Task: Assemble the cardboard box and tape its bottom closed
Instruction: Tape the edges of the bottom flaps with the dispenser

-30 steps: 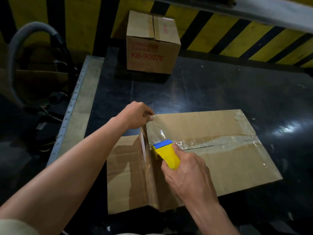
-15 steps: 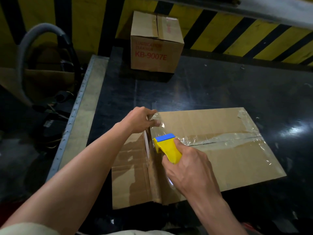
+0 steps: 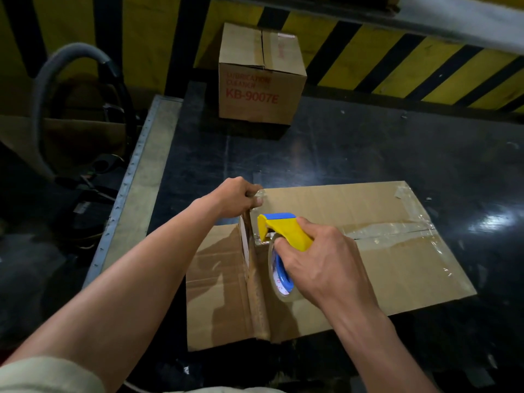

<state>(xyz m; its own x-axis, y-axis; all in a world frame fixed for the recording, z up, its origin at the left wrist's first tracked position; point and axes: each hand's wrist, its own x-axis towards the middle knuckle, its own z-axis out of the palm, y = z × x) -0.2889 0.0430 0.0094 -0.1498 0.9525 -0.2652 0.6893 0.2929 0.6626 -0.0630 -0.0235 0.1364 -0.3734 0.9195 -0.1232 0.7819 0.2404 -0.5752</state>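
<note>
Dark table point(image 3: 368, 154), cardboard box point(image 3: 368, 268), sealed carton point(image 3: 255, 92)

The right hand point(image 3: 320, 259) has tilted the tape dispenser point(image 3: 283, 231), exposing its roll point(image 3: 279, 275).

closed cardboard box point(image 3: 256, 89) at table back: red "kb-9007e"; upper lines blurred.

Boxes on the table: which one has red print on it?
The far box, standing alone against the striped wall, reads KB-9007E in red. The near box under both hands shows plain cardboard with clear tape.
</note>
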